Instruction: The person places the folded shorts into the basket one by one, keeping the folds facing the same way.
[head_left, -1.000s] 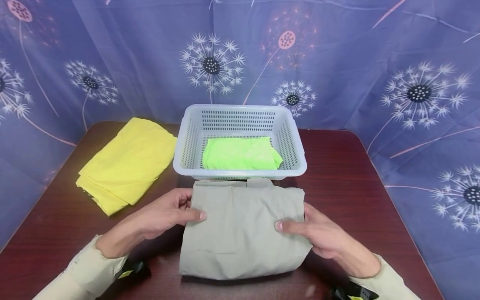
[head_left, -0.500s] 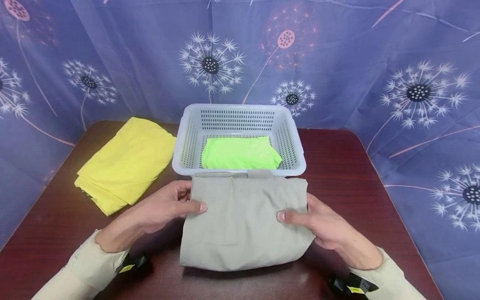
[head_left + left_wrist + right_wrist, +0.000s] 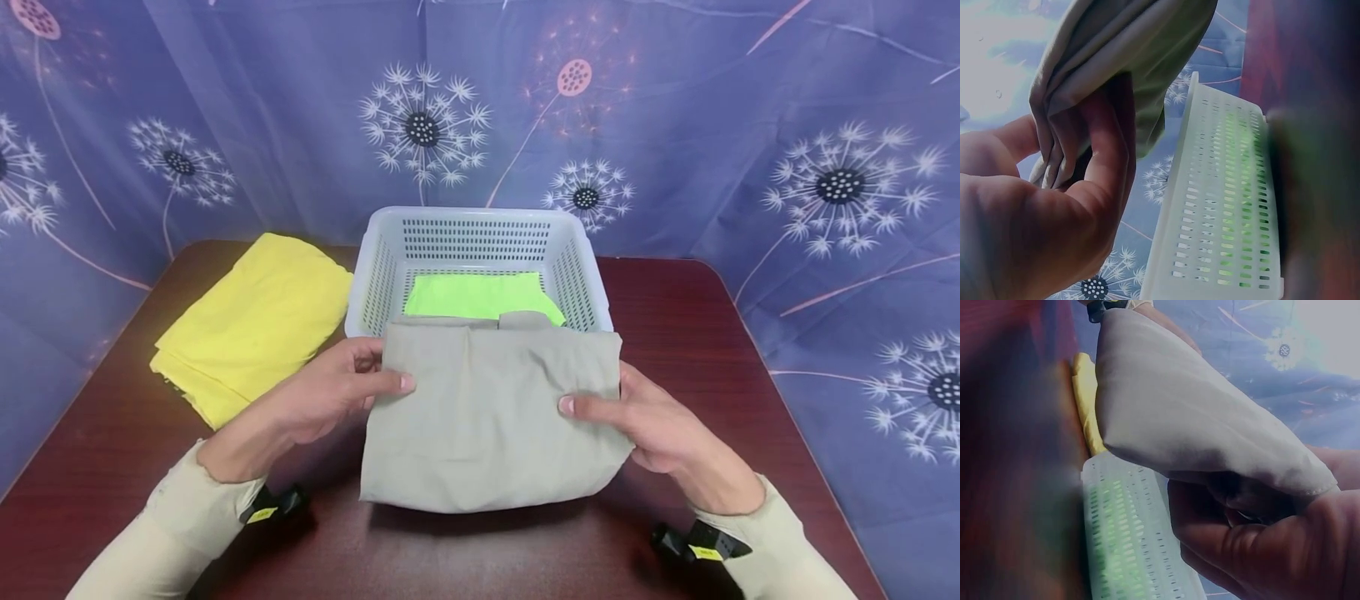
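Head view: folded grey cloth (image 3: 491,412) held over the basket's (image 3: 480,219) near rim
Left hand (image 3: 322,404) and right hand (image 3: 652,433) pinch opposite edges; keep it level and taut so the fold holds over the green cloth (image 3: 476,296)

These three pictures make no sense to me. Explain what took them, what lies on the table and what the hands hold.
No machine here: a person works with bare hands and wears three cameras. The wide picture comes from the head, looking down; the two close, dim ones come from the wrists. The left hand and the right hand each pinch one side of a folded grey cloth, thumbs on top, holding it just in front of a white basket on the dark red table. A folded green cloth lies inside the basket. A folded yellow cloth lies on the table to its left. A blue flowered curtain hangs behind.
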Tool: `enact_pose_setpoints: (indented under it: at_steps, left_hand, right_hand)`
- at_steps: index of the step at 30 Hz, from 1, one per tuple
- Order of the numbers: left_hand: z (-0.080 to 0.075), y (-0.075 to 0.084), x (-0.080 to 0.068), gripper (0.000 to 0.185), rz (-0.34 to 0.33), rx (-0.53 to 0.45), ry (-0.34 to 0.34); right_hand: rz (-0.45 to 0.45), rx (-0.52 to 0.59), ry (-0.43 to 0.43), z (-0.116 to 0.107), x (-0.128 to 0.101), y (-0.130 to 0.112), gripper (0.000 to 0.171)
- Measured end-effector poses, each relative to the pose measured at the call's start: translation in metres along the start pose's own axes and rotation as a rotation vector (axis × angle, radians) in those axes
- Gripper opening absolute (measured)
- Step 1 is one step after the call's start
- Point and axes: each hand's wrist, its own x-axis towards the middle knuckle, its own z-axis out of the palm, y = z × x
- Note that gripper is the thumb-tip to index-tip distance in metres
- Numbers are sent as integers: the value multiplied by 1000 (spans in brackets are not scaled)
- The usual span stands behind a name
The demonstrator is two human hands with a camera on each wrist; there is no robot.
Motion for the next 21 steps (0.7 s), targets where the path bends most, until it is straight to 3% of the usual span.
enact_pose_setpoints:
  at_steps: [4, 21]
  left_hand:
    - [0, 2, 4, 44, 2, -53, -7]
    - [-3, 19, 18, 53, 13, -92, 8]
  right_hand:
    - [-13, 1, 2, -2, 3, -3, 32]
    - [-119, 41, -69, -11, 15, -20, 29]
